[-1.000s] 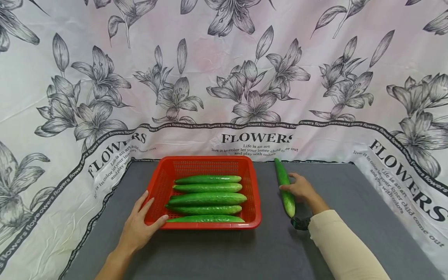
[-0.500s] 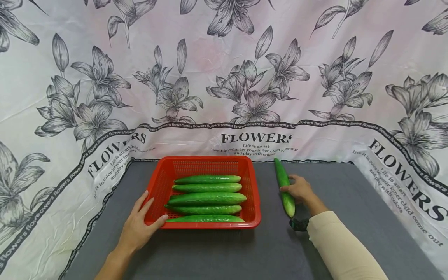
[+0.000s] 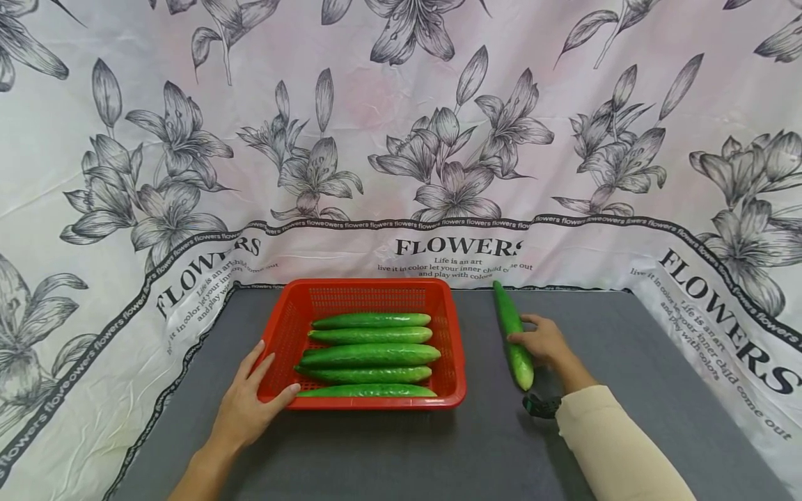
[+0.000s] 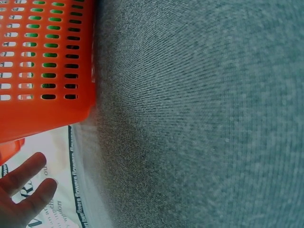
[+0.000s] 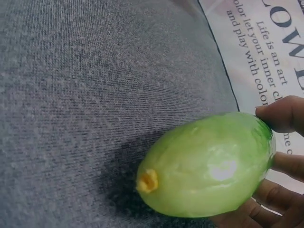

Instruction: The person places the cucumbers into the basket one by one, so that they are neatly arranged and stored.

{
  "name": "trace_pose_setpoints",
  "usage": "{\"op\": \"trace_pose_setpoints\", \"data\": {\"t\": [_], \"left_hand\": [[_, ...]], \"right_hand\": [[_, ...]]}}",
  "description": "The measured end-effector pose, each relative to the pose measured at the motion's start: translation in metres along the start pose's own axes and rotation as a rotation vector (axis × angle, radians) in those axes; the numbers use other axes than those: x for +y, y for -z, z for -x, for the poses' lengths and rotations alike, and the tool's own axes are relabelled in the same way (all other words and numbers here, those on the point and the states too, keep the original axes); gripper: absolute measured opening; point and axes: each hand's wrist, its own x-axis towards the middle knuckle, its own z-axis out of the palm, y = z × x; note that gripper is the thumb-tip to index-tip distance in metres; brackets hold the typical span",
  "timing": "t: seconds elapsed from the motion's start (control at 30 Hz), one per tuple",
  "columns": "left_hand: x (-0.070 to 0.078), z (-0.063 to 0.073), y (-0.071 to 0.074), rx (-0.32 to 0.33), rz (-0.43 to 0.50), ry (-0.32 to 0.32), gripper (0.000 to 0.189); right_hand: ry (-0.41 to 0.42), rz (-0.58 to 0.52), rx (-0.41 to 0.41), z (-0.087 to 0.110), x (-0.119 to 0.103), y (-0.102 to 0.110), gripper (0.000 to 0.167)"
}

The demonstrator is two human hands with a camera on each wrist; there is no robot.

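Note:
A red plastic basket [image 3: 459, 355] stands left of the table's middle, with several green cucumbers [image 3: 372, 356] lying crosswise in it. My left hand [image 3: 244, 410] rests against its near left corner, thumb at the front rim and fingers spread and fairly straight along the left side. In the left wrist view, fingers [image 4: 35, 197] show beside the basket's slotted wall [image 4: 47, 61]. To the right of the basket, my right hand [image 3: 544, 342] grips a single cucumber [image 3: 509, 316] around its middle, thumb on one side and fingers on the other. Its pale, blunt end [image 5: 199, 171] fills the right wrist view's lower part.
A grey cloth [image 3: 401, 452] covers the table. Behind and at both sides hangs a white curtain [image 3: 351, 257] printed with flowers and lettering. A dark strapped device [image 3: 540, 406] sits at my right wrist, near the cucumber's close end.
The gripped cucumber and my right hand have shifted slightly to the right. My left hand and the basket stay where they were.

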Motion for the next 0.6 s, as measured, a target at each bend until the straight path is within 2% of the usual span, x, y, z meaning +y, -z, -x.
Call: {"op": "trace_pose_setpoints", "data": {"t": [0.23,0.6], "left_hand": [[0.001,0.000,0.001,-0.005,-0.008,-0.003,0.072],[0.000,0.000,-0.001,0.006,0.000,-0.010,0.072]], "right_hand": [[0.046,-0.099,-0.018,0.010,0.001,0.005,0.075],[0.098,-0.110,-0.017,0.031,-0.011,0.016,0.073]]}}
